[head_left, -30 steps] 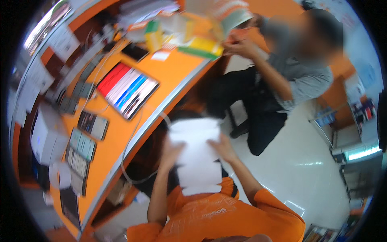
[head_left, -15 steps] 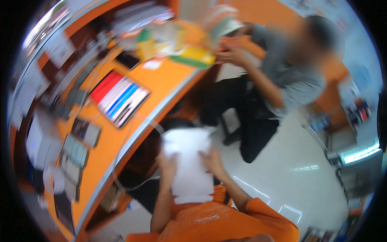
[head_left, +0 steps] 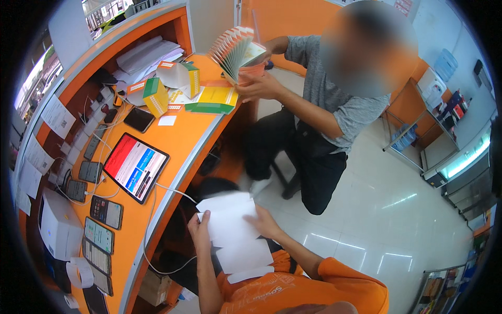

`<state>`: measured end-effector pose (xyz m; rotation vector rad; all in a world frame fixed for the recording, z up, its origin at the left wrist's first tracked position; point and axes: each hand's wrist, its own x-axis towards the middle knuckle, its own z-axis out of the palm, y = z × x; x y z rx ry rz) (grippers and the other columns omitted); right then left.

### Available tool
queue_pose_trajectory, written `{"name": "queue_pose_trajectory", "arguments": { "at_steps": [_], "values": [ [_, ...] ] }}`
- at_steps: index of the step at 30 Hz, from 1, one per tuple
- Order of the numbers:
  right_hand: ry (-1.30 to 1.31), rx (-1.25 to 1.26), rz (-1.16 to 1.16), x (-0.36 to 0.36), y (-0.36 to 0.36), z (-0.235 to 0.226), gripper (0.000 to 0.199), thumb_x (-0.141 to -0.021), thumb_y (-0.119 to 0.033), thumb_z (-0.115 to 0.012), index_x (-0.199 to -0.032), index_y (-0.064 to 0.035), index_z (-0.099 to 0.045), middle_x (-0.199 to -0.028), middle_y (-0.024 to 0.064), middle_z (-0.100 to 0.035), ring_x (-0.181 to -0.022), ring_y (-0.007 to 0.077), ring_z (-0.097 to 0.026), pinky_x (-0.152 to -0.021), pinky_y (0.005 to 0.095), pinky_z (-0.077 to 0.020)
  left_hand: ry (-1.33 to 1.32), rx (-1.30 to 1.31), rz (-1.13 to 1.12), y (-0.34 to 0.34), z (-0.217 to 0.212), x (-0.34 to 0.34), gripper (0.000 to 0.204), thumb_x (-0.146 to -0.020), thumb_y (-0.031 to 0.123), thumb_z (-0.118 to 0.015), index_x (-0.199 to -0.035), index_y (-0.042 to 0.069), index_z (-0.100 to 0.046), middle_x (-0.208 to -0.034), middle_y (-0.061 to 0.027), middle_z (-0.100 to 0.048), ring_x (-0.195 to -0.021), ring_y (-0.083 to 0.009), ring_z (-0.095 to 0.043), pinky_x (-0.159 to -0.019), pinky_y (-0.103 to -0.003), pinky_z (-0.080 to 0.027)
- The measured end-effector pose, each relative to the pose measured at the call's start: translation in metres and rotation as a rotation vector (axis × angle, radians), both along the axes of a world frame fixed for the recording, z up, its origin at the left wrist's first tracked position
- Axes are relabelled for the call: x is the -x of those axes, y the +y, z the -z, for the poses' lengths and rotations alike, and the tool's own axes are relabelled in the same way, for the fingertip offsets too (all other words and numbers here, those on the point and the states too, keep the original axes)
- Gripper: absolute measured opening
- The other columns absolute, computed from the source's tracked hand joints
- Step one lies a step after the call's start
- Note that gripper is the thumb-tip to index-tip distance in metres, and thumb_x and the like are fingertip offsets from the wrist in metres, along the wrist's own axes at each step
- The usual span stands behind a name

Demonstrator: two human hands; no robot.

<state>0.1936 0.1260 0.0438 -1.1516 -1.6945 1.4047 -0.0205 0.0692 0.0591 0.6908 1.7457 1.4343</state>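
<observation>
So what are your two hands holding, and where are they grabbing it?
White paper sheets: the left hand grips their left edge, and the right hand holds their right edge.

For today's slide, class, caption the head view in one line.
Both hands, left hand and right hand, hold white paper sheets beside an orange counter with a tablet.

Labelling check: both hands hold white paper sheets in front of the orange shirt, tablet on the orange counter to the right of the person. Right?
Not quite. In the head view the tablet lies on the orange counter to the person's left, not right. The rest holds: the left hand and right hand both hold the white paper sheets in front of the orange shirt.
</observation>
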Motion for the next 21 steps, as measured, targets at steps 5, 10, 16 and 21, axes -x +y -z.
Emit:
{"name": "queue_pose_trajectory", "arguments": {
  "at_steps": [5,10,16,21],
  "values": [
    [-0.047,0.013,0.007,-0.003,0.002,0.002,0.042,-0.094,-0.015,-0.067,-0.128,0.0065,-0.056,-0.112,0.0229,-0.07,-0.102,0.0307,-0.069,-0.092,0.0382,-0.0518,-0.024,-0.014,0.097,-0.01,0.005,0.002,0.02,-0.091,0.011,-0.07,-0.102,-0.005,-0.067,-0.09,-0.0051,-0.068,-0.08,-0.0104,-0.059,-0.072,-0.027,-0.048],
    [-0.07,0.009,0.025,-0.004,0.002,0.003,0.04,-0.094,-0.015,-0.067,-0.126,0.0066,-0.057,-0.114,0.0249,-0.069,-0.104,0.0347,-0.068,-0.093,0.0395,-0.0512,-0.085,0.047,0.141,-0.021,0.013,-0.001,0.027,-0.085,0.007,-0.071,-0.108,-0.006,-0.066,-0.095,-0.0091,-0.07,-0.085,-0.0158,-0.064,-0.077,-0.03,-0.051],
    [-0.1,-0.041,0.068,0.001,-0.001,0.005,0.044,-0.093,-0.016,-0.068,-0.128,0.0063,-0.055,-0.118,0.0281,-0.067,-0.108,0.0401,-0.066,-0.096,0.0424,-0.0504,0.16,0.08,0.083,-0.016,-0.006,-0.006,0.025,-0.082,0.008,-0.073,-0.1,-0.007,-0.067,-0.091,-0.0144,-0.071,-0.082,-0.0198,-0.066,-0.076,-0.035,-0.051],
    [-0.127,-0.048,0.124,0.005,-0.008,0.0,0.039,-0.095,-0.01,-0.063,-0.129,0.0063,-0.054,-0.109,0.0265,-0.07,-0.099,0.0386,-0.069,-0.09,0.0419,-0.053,0.445,0.132,0.016,-0.008,-0.014,-0.024,0.02,-0.077,0.005,-0.076,-0.088,-0.008,-0.066,-0.089,-0.0221,-0.071,-0.079,-0.0301,-0.07,-0.072,-0.041,-0.052]
  ]
}}
